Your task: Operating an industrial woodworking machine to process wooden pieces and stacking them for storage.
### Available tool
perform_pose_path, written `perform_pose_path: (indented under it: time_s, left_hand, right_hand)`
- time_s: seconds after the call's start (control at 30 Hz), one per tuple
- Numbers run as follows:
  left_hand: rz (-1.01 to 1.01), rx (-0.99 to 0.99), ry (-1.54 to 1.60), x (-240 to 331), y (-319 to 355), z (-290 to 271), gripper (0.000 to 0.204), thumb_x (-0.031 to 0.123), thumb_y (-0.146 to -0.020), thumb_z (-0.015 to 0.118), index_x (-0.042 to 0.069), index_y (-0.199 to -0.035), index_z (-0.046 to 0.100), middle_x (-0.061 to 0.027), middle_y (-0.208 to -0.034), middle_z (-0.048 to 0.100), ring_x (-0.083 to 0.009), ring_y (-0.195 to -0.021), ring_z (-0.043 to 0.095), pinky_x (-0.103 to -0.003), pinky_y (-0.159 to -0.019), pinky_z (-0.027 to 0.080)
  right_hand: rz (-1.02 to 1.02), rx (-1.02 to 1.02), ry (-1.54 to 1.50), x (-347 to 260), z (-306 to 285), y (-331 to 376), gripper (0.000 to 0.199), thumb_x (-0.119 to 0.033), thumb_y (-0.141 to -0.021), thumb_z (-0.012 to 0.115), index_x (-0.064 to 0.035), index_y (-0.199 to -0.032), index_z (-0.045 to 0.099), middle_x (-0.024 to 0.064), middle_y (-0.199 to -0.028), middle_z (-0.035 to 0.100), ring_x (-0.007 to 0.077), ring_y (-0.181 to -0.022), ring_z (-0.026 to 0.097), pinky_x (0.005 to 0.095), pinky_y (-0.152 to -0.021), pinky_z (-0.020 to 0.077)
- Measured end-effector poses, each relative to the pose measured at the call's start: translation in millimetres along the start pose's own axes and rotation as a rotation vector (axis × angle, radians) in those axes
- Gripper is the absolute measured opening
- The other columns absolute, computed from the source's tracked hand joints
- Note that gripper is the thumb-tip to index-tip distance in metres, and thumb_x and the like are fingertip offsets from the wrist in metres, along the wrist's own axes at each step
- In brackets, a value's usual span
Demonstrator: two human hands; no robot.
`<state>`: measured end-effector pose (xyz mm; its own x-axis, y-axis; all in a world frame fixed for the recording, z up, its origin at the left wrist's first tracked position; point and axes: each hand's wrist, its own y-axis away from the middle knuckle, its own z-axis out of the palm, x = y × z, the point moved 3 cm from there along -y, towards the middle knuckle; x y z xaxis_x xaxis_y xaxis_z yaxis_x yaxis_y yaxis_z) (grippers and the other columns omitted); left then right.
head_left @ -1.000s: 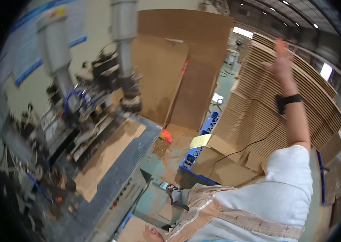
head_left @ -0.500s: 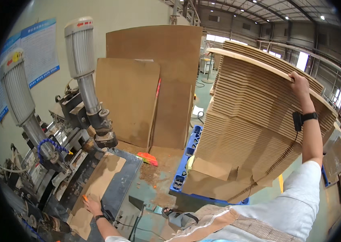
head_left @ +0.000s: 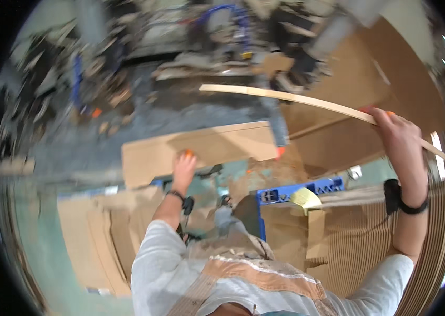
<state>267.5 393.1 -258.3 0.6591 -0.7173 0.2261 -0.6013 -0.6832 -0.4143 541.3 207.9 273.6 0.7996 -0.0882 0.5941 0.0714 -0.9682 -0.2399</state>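
Note:
My left hand [head_left: 184, 171] is closed on the near edge of a flat brown board [head_left: 217, 141], which sits over the front edge of the dark machine table [head_left: 143, 124]. Raised at the right, my right hand [head_left: 399, 131] grips a long, thin wooden board [head_left: 307, 100] that shows almost edge-on. Its far end reaches across above the machine table. Orange covers show on fingertips of both hands. Motion blurs the machine heads and the table's details.
At the right stands a tall stack of similar boards [head_left: 375, 237] on a blue pallet [head_left: 262, 218]. More brown boards [head_left: 88, 231] are piled at the lower left. Large brown sheets [head_left: 359, 73] lean beyond the machine, with sawdust [head_left: 299, 168] on the floor.
My view has swung left and down toward the machine. The left hand has brought its board to the table's front edge. The right hand has carried a board off the stack toward the machine.

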Motion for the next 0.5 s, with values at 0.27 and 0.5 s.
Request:
perform_pose_path:
  time_s: [0.27, 0.5]
  left_hand:
    - [0.037, -0.140, -0.031, -16, 134, -132, 0.045, 0.012, -0.078, 0.053, 0.011, -0.123, 0.053, -0.0082, -0.118, 0.056, -0.0276, -0.119, 0.048, -0.044, -0.102, 0.038]
    - [-0.274, -0.549, 0.060, -36, 275, -172, 0.030, 0.015, -0.082, 0.057, 0.013, -0.111, 0.061, -0.0066, -0.111, 0.064, -0.0261, -0.098, 0.061, -0.038, -0.079, 0.052]
  right_hand:
    - [-0.326, 0.072, -0.448, -205, 286, -85, 0.008, -0.015, -0.084, 0.055, -0.0145, -0.092, 0.055, 0.0086, -0.067, 0.059, 0.0276, -0.060, 0.063, 0.0399, -0.050, 0.0487]
    - [-0.206, 0.254, -0.770, -317, 400, -106, 0.042, -0.017, -0.078, 0.067, -0.0145, -0.119, 0.059, 0.0102, -0.115, 0.061, 0.0291, -0.109, 0.057, 0.0386, -0.088, 0.0500]
